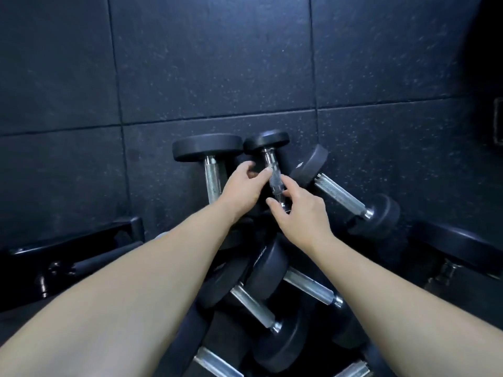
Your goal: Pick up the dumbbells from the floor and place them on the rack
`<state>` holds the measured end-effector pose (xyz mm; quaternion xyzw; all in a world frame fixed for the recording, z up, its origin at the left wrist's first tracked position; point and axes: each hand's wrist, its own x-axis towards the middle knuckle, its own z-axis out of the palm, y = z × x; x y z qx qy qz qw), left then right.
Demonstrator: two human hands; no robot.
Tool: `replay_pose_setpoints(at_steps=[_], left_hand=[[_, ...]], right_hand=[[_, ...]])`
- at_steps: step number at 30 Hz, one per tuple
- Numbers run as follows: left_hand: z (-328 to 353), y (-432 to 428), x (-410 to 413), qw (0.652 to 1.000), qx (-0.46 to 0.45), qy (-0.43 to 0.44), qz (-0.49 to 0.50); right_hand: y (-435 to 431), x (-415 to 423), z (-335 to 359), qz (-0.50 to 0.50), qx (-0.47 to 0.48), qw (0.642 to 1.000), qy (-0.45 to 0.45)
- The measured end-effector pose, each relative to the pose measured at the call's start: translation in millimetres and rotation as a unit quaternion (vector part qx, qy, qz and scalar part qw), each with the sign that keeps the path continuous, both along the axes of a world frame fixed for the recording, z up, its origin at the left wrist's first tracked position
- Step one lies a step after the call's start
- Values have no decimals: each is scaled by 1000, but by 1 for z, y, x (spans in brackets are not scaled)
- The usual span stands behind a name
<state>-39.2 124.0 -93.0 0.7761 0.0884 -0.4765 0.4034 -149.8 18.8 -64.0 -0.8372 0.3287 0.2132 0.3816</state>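
Both hands were down among a heap of dumbbells on the dark rubber floor (245,63). The left hand (241,190) and the right hand (300,213) met on the knurled metal handle of the small dumbbell (273,172) in the middle of the pile. The left grip was pinching the handle between thumb and fingertips; the right grip was half spread, its fingers curling about the lower end of the same handle without fully closing. That dumbbell lay with its far head touching the head of a larger dumbbell (208,148) to its left, and another dumbbell (340,197) lay slanted just beside it on the right. Nearer the person, more dumbbells (261,303) lay crossed over one another.

The job looked barely begun, as far as could be seen: every weight in view was on the floor, none lifted clear. A black frame (81,240) showed at the left edge, but whether it was the rack I could not tell. The small one seemed to be first up, with the rest left to carry.
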Motion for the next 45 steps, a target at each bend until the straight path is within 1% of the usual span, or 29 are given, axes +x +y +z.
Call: replay_pose_setpoints(at_steps=[2, 6, 8, 12, 15, 18, 22, 26, 30, 34, 38, 42, 45], left_hand=[[-17, -6, 5, 1000, -15, 5, 1], [-32, -17, 11, 991, -104, 65, 46], [-38, -20, 14, 985, -133, 88, 66], [-43, -23, 15, 980, -133, 106, 103], [-38, -23, 13, 981, -131, 96, 101], [-35, -20, 12, 984, -142, 89, 65], [-22, -17, 17, 984, -154, 77, 54], [-1, -17, 22, 987, -149, 44, 41], [41, -22, 24, 991, -131, -18, -1], [107, -35, 24, 987, -137, -48, -64], [184, -63, 12, 979, -161, -53, -113], [266, -105, -12, 964, -201, -37, -170], [327, -146, -37, 945, -238, -17, -221]], right_hand=[[0, 3, -4, -22, -10, 1000, 0], [5, 6, -9, -38, -38, 998, 12], [8, 9, -12, -49, -49, 997, 16], [11, 15, -14, -66, -60, 996, 24], [15, 12, -14, -66, -54, 996, 24], [20, 7, -18, -86, -5, 996, 28], [10, 5, -24, -139, 113, 984, 10], [-3, 7, -15, -137, 142, 980, -17], [-6, 10, 21, -166, 177, 969, -46], [-14, 5, 84, -208, 212, 952, -75], [-30, -12, 159, -269, 227, 930, -108], [-58, -46, 244, -336, 204, 909, -140], [-84, -78, 306, -382, 181, 891, -165]])
